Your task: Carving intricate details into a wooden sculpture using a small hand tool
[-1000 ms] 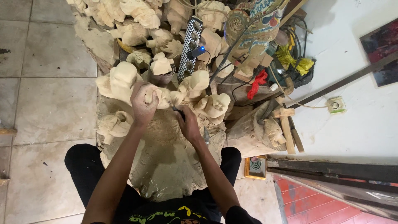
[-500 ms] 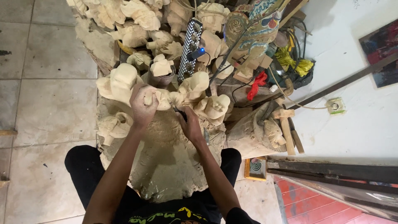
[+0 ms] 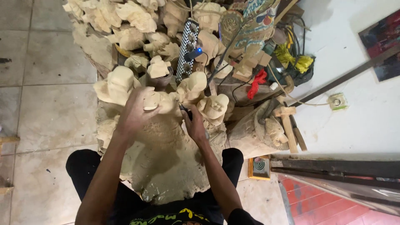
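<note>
My left hand [image 3: 136, 111] grips a small pale wooden carving [image 3: 155, 101] and holds it above a dust-covered cloth [image 3: 166, 166] spread over my lap. My right hand [image 3: 194, 124] is closed around a dark hand tool [image 3: 186, 111] whose tip meets the carving. Most of the tool is hidden under my fingers. Several unfinished pale wooden figures [image 3: 212, 106] lie just beyond both hands.
A heap of pale carvings [image 3: 121, 21] fills the floor ahead. A black-and-white checkered power strip [image 3: 187, 46] with a blue light lies among them. A painted carved piece [image 3: 250, 21], red cloth [image 3: 257, 80], cables and a wooden mallet [image 3: 287, 123] sit at the right by a white wall with a socket [image 3: 336, 101].
Both hands stay on the carving and tool with only slight shifts. The view has barely moved.
</note>
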